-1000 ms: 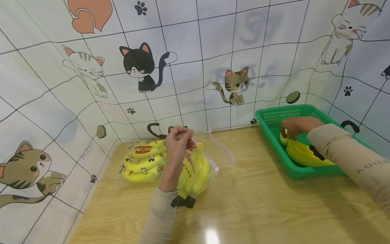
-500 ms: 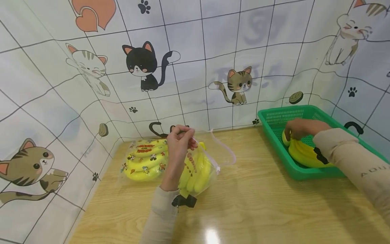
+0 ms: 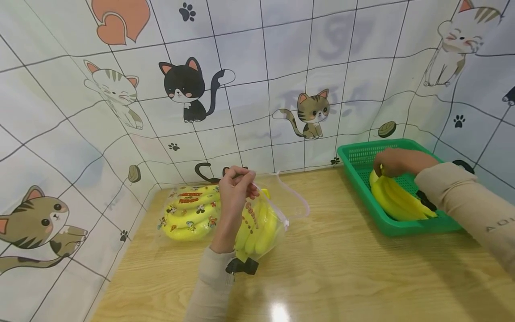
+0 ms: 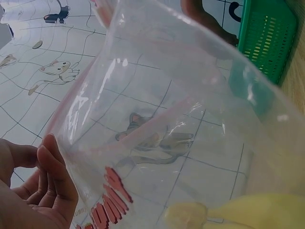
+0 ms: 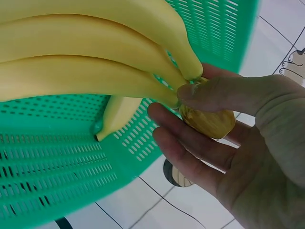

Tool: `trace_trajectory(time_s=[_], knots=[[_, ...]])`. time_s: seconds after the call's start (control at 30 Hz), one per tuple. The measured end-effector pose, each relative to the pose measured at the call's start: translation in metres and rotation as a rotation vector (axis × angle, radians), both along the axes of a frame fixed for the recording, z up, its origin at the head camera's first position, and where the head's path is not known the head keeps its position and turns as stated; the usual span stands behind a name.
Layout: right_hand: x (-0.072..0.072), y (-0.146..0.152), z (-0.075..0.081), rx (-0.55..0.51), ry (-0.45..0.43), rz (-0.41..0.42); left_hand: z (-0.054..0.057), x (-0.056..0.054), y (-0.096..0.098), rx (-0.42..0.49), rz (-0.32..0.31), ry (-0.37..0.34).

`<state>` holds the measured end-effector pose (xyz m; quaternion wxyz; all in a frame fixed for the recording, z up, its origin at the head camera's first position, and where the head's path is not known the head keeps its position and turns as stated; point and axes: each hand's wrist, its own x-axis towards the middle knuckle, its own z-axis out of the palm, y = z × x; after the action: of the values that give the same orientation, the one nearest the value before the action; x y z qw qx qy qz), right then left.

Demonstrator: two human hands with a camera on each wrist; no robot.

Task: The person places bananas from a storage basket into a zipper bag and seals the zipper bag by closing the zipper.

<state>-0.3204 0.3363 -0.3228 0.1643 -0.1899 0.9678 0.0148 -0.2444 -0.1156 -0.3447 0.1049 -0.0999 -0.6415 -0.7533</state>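
My left hand [image 3: 235, 190] pinches the top edge of a clear zip bag [image 3: 295, 199] between thumb and fingers. Yellow bananas [image 3: 261, 228] lie inside that bag, whose mouth gapes towards the right. In the left wrist view, the clear film [image 4: 157, 86] spreads out from the pinching fingertips [image 4: 47, 150]. Over the green basket [image 3: 364, 197], my right hand [image 3: 400, 161] grips the stem [image 5: 209, 121] of a banana bunch [image 3: 396, 199]. The right wrist view shows the thumb on top of the stem and fingers beneath; another banana [image 5: 119, 114] lies below in the basket.
To the left of my left hand, a second clear printed bag [image 3: 189, 214] holds more bananas on the wooden table [image 3: 322, 268]. A cat-patterned tiled wall covering [image 3: 249, 89] rises behind and on both sides. The basket stands close to it at the right.
My right hand, on the stem, has risen slightly, and the stem end of the bunch is tilted up within the basket. My left hand and the bag keep their place.
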Motion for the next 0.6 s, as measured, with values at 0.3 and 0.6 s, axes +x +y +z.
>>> trace_trajectory(time_s=[0.3,0.6], knots=[[0.002,-0.001,0.030,0.019,0.026,-0.020,-0.001,-0.001,0.000,0.001,-0.001,-0.011],[0.004,-0.001,0.061,0.008,0.193,0.004,-0.001,0.000,0.002,0.012,-0.004,-0.008]])
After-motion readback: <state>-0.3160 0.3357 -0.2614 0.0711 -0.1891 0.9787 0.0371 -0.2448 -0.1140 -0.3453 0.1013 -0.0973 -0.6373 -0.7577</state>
